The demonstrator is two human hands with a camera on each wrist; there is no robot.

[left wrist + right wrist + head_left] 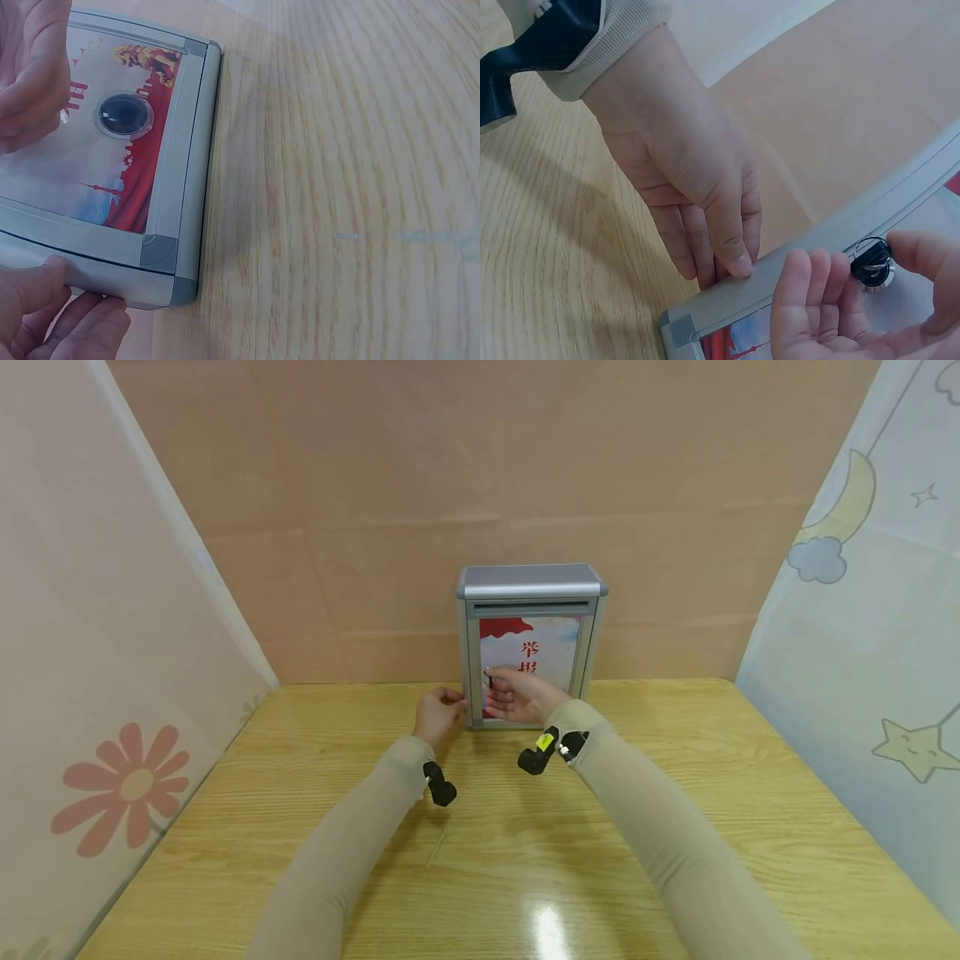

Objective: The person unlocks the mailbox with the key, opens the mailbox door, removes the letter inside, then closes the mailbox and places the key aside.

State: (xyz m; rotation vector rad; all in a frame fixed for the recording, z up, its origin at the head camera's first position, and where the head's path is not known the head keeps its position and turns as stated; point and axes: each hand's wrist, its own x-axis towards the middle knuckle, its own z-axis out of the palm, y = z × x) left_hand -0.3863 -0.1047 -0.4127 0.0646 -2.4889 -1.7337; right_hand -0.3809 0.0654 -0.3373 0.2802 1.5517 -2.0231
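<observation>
A grey metal mailbox stands upright on the table against the back wall, its front panel printed in red and white. At its lower left edge my left hand grips the side, thumb on the frame and fingers behind. In front of the panel, my right hand pinches a black-headed key between thumb and forefinger. The key sits at the round lock near the panel's left edge, with a thin metal ring hanging from it. How deep the key is in the lock is hidden.
The wooden table reaches the back wall. A patterned cloth wall rises at the right and another, with a red flower, at the left. The mailbox has a slot under its lid.
</observation>
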